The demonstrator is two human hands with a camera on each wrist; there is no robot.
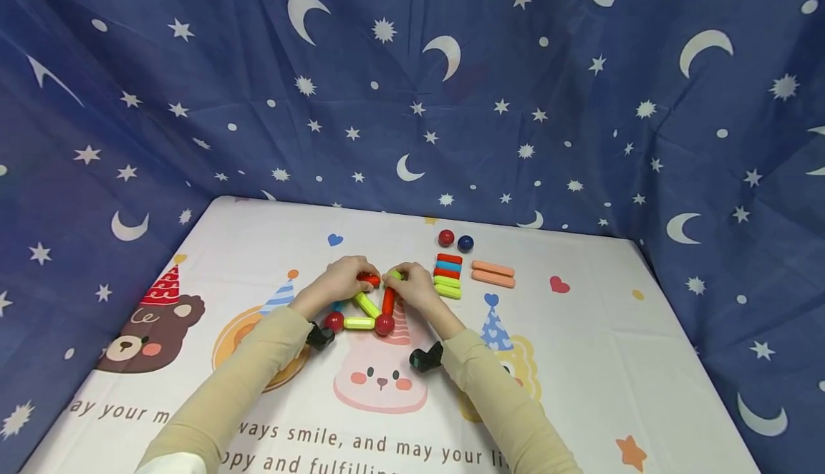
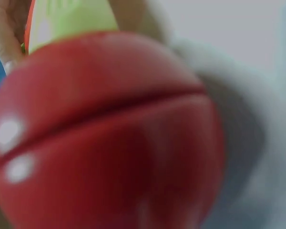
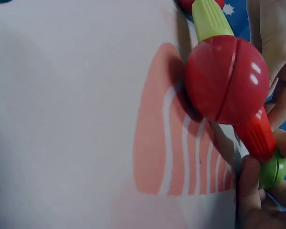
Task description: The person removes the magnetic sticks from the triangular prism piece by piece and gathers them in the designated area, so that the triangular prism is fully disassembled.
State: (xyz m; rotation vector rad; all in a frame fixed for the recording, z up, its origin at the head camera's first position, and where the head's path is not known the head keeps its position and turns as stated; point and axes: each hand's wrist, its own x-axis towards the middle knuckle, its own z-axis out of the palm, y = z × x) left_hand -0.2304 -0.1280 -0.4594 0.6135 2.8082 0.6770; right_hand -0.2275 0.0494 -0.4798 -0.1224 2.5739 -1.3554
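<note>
Head view first: the printed tablecloth [image 1: 580, 359] spreads wide under my arms, and near its middle lies the stick-and-ball triangle [image 1: 364, 311] I'm building. My left hand [image 1: 338, 282] curls its fingers round a red piece at the top corner; my right hand [image 1: 415, 288] pinches the green ball [image 3: 274, 170] at the tip of the red stick [image 1: 388, 301]. Just right sits a stack of spare sticks [image 1: 447, 275], then two orange sticks [image 1: 493, 274], then two loose balls [image 1: 455, 240]. I judge the joints are only lightly held, so pushing unevenly at the top could pop the red ball [image 3: 227, 79] off its corner and let it roll
</note>
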